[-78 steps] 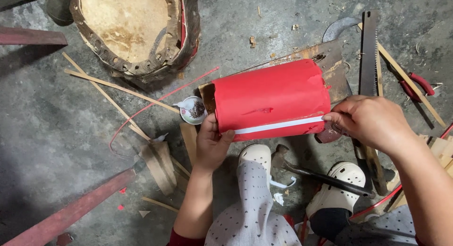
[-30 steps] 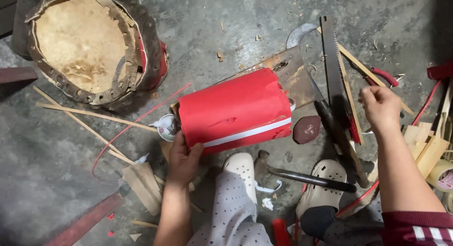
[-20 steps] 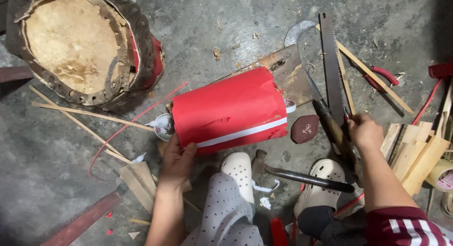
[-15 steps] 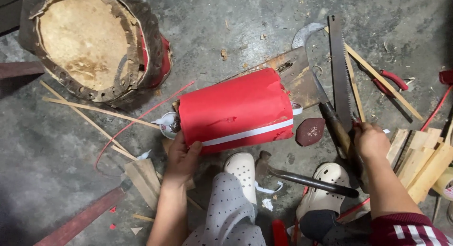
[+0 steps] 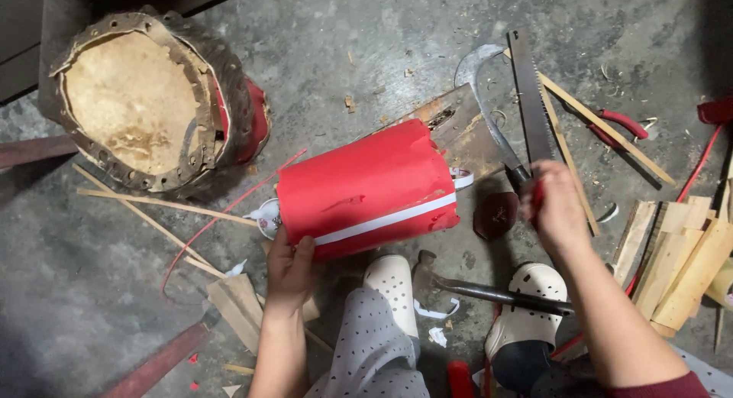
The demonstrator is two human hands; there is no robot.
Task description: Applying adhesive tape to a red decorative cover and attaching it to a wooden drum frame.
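A red paper-covered cylinder with a white stripe lies on its side on a wooden block. My left hand grips its lower left end. My right hand is to the right of the cylinder, closed around the handle of a curved knife whose blade points away from me. A long saw lies right beside that blade. A dark oval piece sits between the cylinder and my right hand.
A round hide-covered drum frame stands at the upper left. Thin bamboo strips, a small patterned cup, a hammer, red-handled pliers and stacked wood pieces lie on the concrete floor. My white clogs are below the cylinder.
My right hand left the cylinder's right end, moved right to the tools and closed on the curved knife's handle. My left hand stayed on the cylinder's left end.
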